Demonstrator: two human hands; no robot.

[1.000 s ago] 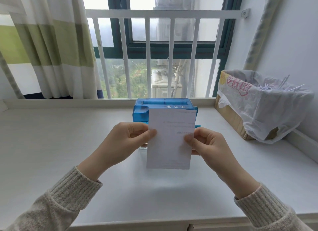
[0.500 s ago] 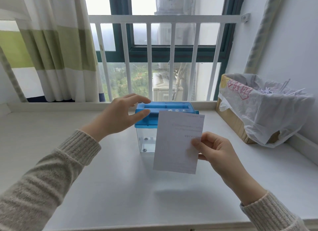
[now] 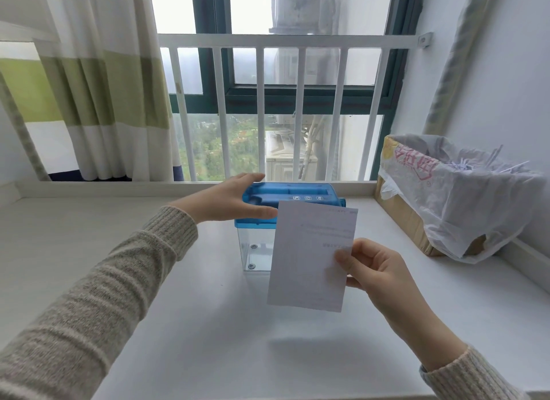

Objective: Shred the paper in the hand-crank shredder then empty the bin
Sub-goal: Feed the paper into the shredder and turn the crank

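Above white sill, right hand pinches paper's right edge.

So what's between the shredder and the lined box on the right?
Head view: only bare white tabletop separates the shredder from the bag-lined box.

Left hand off the paper, now at the shredder

Released the paper, left to right hand alone; left hand reached far, now spanning the shredder lid's left end.
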